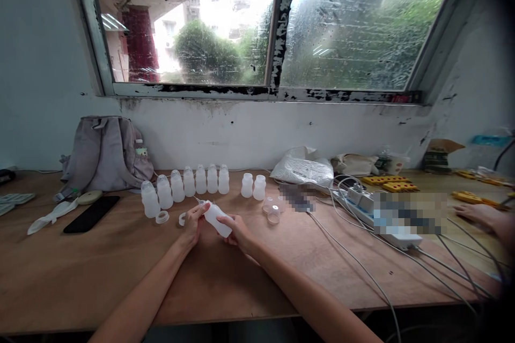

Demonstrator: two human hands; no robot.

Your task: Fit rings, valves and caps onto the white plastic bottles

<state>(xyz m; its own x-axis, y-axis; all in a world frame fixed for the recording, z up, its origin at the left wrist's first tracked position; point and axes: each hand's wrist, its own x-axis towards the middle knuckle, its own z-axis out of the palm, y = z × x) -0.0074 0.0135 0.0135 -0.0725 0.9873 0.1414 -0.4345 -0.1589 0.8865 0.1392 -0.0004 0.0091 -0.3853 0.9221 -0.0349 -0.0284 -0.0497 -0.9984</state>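
Observation:
Tilted above the table, a frosted white baby bottle (216, 218) is held between my two hands. My right hand (238, 233) wraps round its lower body. Closed at its neck end is my left hand (195, 224), where a thin pale part, perhaps a teat, sticks out past the fingertips. White collar rings (162, 217) lie on the table, one partly behind my left hand. Beyond them stands a curved row of several capped baby bottles (177, 186). Two bottles without caps (253, 186) stand to their right. Clear domed caps (273, 214) lie right of my hands.
On the left are a grey backpack (100, 153), a black phone (92, 214) and a white strip of material (52, 217). A silvery plastic bag (303, 167) sits at the back. White power strips (396, 237) and cables cross the right side, near another person's hand (478, 214).

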